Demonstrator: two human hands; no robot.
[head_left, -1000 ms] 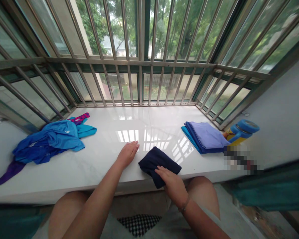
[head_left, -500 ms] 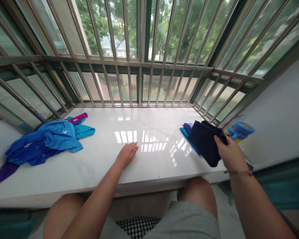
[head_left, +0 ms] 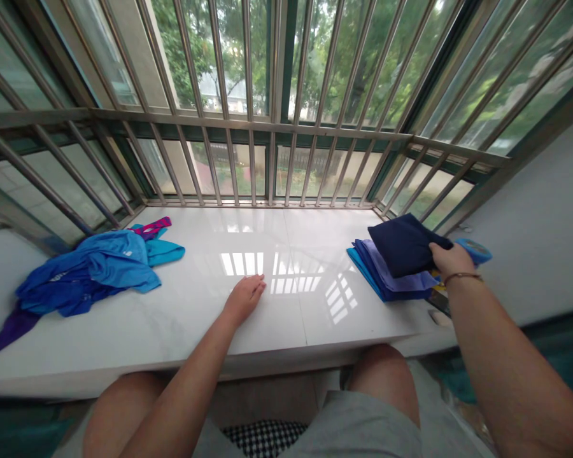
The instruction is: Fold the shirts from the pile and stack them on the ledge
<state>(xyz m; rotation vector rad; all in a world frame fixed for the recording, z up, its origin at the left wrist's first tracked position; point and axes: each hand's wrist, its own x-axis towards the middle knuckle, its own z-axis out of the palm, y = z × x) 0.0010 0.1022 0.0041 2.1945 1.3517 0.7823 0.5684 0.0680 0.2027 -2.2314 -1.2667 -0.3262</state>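
My right hand grips the near right corner of a folded navy garment, which it holds over a stack of folded clothes. Lavender and blue layers of the stack show beneath the navy cloth; whether the two touch, I cannot tell. My left hand lies flat and empty on the white marble ledge, fingers stretched out. Over on the left lies a loose heap of blue clothes, with a purple piece trailing off it and a pink patterned strip at its back.
Metal window bars enclose the ledge at the back and both sides. A blue-lidded container stands behind my right hand, partly hidden. A dark flat object sits near the stack's right side. My knees are against the ledge's front.
My right hand has moved up and away with the navy garment, which has swung flatter over the stack. More of the lavender layer now shows. My left hand has stayed in place.
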